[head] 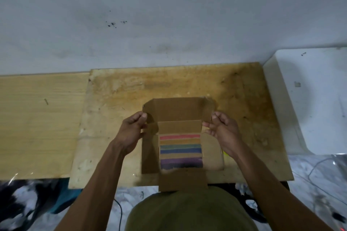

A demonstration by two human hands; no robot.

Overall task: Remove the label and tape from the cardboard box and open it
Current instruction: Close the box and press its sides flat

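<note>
A brown cardboard box (150,154) lies open on a stained wooden board (116,103). Its lid (178,108) stands raised at the far side. Red, green, blue and purple stripes (181,151) show on the inside bottom. My left hand (132,130) pinches the lid's left side flap between thumb and fingers. My right hand (222,130) pinches the lid's right side flap the same way. A front flap (183,180) hangs toward me over the board's near edge. No label or tape is visible on the box.
A paler wooden board (37,124) lies to the left. A white slab (315,99) sits at the right beside the stained board. A grey wall (169,15) rises behind. Cables (317,165) and dark clutter lie on the marbled floor below.
</note>
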